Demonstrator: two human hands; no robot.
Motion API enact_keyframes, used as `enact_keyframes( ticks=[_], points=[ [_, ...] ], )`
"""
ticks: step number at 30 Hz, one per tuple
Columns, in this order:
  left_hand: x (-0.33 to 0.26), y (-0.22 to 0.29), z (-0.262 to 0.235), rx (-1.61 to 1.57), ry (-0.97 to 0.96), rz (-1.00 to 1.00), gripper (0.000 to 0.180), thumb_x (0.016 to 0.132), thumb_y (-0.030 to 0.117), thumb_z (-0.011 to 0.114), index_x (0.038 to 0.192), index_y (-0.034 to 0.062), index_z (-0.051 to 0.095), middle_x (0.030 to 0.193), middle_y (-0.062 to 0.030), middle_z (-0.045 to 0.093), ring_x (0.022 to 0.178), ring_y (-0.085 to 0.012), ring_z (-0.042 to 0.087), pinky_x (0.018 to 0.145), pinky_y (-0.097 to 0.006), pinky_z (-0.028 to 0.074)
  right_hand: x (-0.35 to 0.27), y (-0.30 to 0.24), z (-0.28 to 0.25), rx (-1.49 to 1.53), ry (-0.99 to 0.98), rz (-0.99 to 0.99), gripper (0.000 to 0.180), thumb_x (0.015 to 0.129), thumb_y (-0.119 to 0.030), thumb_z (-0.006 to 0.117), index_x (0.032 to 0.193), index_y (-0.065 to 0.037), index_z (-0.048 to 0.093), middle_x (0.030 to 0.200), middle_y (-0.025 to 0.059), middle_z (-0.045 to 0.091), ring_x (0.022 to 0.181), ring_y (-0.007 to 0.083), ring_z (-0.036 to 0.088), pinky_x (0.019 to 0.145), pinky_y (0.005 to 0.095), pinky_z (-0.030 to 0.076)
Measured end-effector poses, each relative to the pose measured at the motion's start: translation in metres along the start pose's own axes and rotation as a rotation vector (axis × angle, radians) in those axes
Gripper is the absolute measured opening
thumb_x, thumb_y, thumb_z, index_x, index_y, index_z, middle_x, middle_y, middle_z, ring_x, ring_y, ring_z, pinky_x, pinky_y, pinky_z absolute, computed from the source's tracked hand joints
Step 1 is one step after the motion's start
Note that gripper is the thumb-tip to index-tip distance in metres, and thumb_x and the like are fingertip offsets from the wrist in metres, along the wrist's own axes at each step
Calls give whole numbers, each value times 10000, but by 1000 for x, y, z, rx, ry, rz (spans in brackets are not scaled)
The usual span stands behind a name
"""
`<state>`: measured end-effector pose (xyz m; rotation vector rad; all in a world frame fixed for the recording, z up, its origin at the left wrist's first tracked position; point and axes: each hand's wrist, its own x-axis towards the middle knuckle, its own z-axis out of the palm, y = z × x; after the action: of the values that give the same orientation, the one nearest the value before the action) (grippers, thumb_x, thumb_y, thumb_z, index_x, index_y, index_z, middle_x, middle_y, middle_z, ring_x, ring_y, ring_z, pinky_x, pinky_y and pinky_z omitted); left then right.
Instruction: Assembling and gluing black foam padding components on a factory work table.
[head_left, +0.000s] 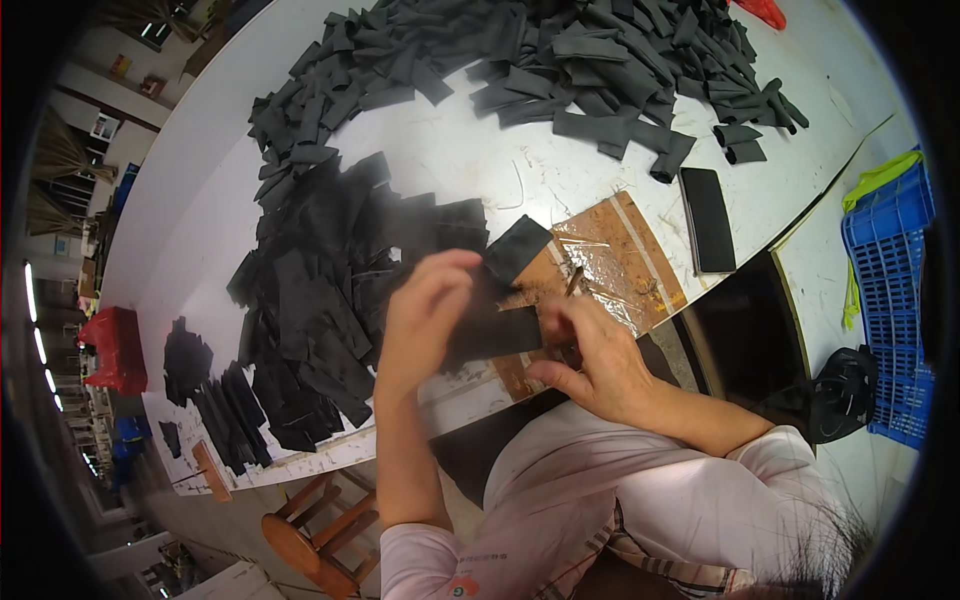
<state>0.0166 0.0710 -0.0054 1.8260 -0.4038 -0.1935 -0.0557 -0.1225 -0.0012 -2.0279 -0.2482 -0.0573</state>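
My left hand (428,315) is raised over the dark cloth near the table's front edge, its fingers loosely curved and apart, slightly blurred. I see nothing in them. A flat black cloth piece (505,333) lies between my hands. At its right end, the fingers and thumb of my right hand (600,365) curl round a small dark thing that I cannot make out. Just beyond those fingers, a short, thin brownish metal piece (575,280) sticks up over a brown board (625,250) partly covered with clear film. Another black cloth piece (519,248) rests on the board's left corner.
Flat black cloth pieces (310,290) are heaped on the left of the white table (440,140). Rolled dark grey pieces (610,60) pile up at the back. A phone (707,220) lies right of the board. Blue crate (890,290), red container (115,350) and wooden stool (310,535) stand around.
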Motion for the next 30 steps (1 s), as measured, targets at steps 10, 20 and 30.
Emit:
enact_keyframes(
  ticks=[10, 20, 30],
  points=[
    [-52, -2, 45, -273, 434, -26, 96, 811, 6, 512, 902, -15, 532, 960, -81, 549, 812, -94, 509, 734, -216, 400, 17, 13, 33, 79, 54, -177, 172, 580, 27, 669, 736, 5, 601, 673, 111, 536, 635, 251, 537, 523, 326, 422],
    [-84, 14, 62, -764, 500, -371, 182, 841, 126, 487, 932, -30, 508, 814, -98, 564, 675, -125, 555, 583, -220, 454, 18, 24, 37, -245, 92, -461, 248, 438, 64, 579, 679, 4, 578, 612, 80, 468, 583, 235, 478, 474, 318, 407],
    [-86, 7, 59, -789, 510, -467, 138, 832, 125, 496, 879, 0, 531, 759, -73, 576, 659, -108, 562, 522, -202, 459, 14, 32, 42, -388, 40, -558, 183, 429, 17, 564, 588, -28, 485, 590, 65, 397, 564, 223, 438, 464, 316, 382]
  ],
)
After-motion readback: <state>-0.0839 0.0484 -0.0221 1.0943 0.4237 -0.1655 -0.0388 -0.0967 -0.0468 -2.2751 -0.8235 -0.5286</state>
